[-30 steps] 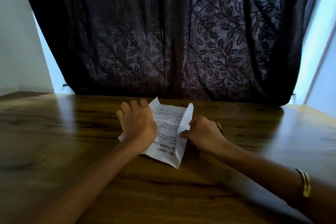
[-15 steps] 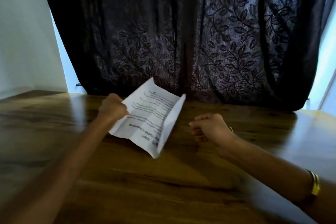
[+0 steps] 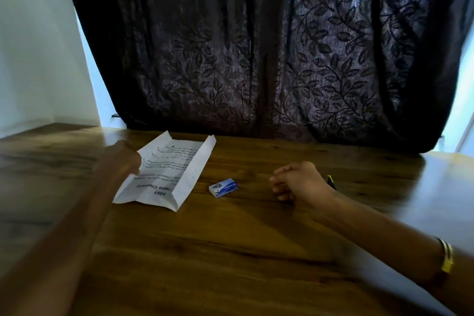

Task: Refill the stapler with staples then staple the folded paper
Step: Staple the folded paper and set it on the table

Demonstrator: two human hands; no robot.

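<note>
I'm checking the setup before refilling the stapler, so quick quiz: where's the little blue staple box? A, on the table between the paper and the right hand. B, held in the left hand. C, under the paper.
A: the staple box lies on the bare table, between the paper and the right hand, touching neither.

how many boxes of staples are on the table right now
1. The small blue and white staple box lies on the wooden table, between the folded paper and the right hand. More could be hidden behind that hand.
</note>
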